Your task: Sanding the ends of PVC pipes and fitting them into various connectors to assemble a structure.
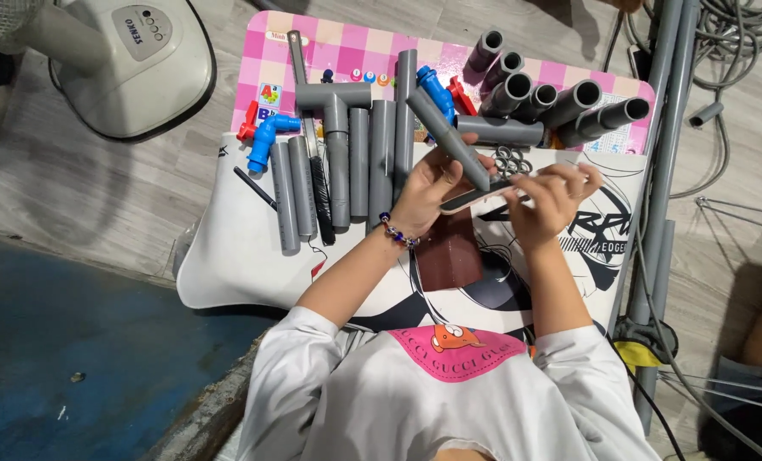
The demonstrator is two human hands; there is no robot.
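Observation:
My left hand (425, 189) grips a short grey plastic pipe (446, 137) that slants up to the left, its lower end near my fingers. My right hand (545, 198) holds a flat dark file-like strip (481, 196) laid against the pipe's lower end. A beaded bracelet (397, 232) circles my left wrist. Both hands hover over a white printed mat (236, 256), with a brown sheet of sandpaper (449, 256) lying just below them.
Several grey pipes (359, 162), a grey tee fitting (334, 96) and blue valves (270, 137) lie on the mat's left. More grey tubes (569, 107) sit at top right on a pink checkered board (270, 60). A fan base (133, 64) stands top left; long pipes and cables run along the right.

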